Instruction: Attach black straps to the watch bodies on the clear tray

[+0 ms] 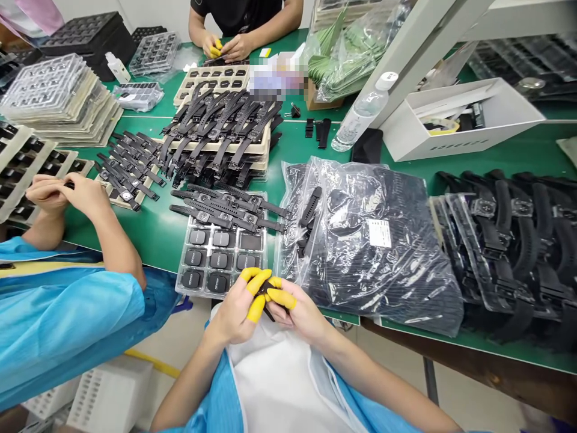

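My left hand [238,307] and my right hand [293,310], with yellow finger cots on several fingers, are closed together in front of my body. Between the fingertips is a small black watch [265,288], mostly hidden, with a dark strap end showing below. Just beyond my left hand lies a clear tray [202,294] with square black watch heads [219,260] in its cells. Several watches with black straps [225,207] lie across the tray's far part. To the right, a clear plastic bag [342,222] full of black straps has a loose strap [310,206] on it.
Stacked trays of strapped watches [220,129] stand beyond, with more trays of watches [518,240] at right. A bottle [360,114] and a white box [464,120] stand behind the bag. One co-worker's hands [67,192] are at left; another person [243,30] works opposite.
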Tool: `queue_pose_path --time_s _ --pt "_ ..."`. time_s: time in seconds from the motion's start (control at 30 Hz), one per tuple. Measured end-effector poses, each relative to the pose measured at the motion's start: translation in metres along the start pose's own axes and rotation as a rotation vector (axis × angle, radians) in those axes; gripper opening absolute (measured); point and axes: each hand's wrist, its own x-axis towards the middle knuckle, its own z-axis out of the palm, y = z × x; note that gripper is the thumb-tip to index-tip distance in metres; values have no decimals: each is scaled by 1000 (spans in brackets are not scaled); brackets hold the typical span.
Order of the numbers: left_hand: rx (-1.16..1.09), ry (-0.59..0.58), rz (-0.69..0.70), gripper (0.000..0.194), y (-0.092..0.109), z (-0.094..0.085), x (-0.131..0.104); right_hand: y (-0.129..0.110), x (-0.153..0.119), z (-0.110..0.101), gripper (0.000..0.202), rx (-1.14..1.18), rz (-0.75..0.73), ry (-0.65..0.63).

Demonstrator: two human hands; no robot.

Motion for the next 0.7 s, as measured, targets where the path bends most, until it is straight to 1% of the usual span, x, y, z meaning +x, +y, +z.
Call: queue_pose_path --time_s 0.07,0.17,0.27,0.43,0.57,0.7 --pt "13 -36 14 55 3 -6 2 -2 0 0 35 -18 18 3" --pt "164 -46 36 50 5 -11 5 -4 0 -1 33 -44 63 -8" --pt "282 -81 55 46 6 -12 7 -5 0 -2 31 -51 87 -31" --pt "307 -94 87 47 5 -15 8 -3 2 -2 32 -5 88 -45" --pt "376 -77 91 50 3 -14 4 -3 3 -2 30 6 109 -48" --pt "460 -72 87 50 0 -11 0 -4 5 -2 33 -14 130 -49"
